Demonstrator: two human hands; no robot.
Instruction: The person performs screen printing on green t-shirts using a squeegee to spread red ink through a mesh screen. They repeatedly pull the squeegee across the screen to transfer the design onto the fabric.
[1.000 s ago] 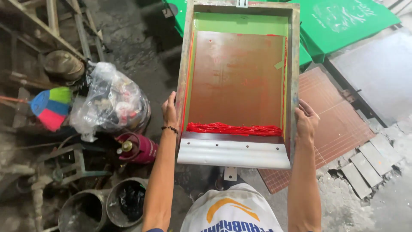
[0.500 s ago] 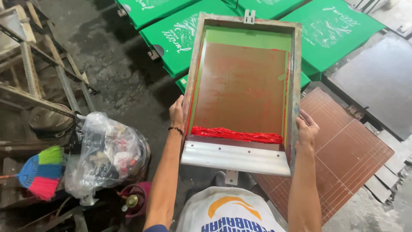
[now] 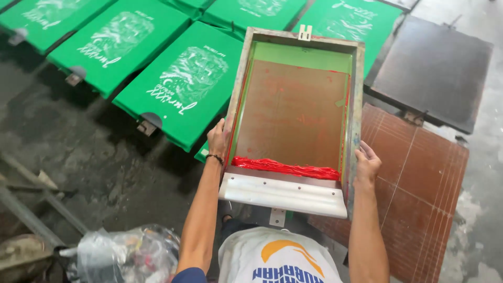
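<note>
Dark stained concrete floor [image 3: 94, 157] lies under green printed shirts [image 3: 178, 86] and bare boards, and above them I see my left hand [image 3: 217, 139] and right hand [image 3: 367, 163] gripping the screen frame's [image 3: 358, 105] long sides, its length running away from me, red ink [image 3: 285, 167] nearest.

We count one screen frame [image 3: 357, 105] with one squeegee [image 3: 283, 193] and one band of red ink [image 3: 285, 168], two hands on it — left [image 3: 217, 140], right [image 3: 367, 163] — five green shirts, two bare platens, one plastic bag [image 3: 126, 254].
</note>
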